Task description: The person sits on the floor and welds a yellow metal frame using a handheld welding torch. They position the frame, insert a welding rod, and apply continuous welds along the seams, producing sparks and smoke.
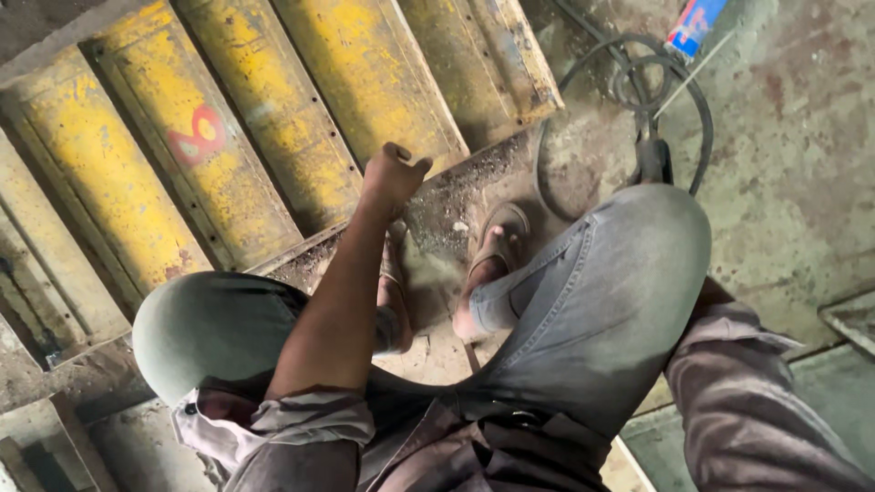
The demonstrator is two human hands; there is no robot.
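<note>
Yellow ribbed steel panels (273, 118) lie flat on the floor — the squatting person's left hand (392, 173) hovers at their near edge, fingers loosely curled, holding nothing. Looks like debris-brushing; next comes contact with the edge. Right hand's out of sight.

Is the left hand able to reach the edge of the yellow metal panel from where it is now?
Probably yes: the left hand hovers right over the yellow metal panel near its lower edge, with nothing between them.

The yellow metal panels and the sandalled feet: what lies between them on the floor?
In the head view, dark grit and dust lie between the yellow panels and the feet; the left hand hangs above them.
</note>
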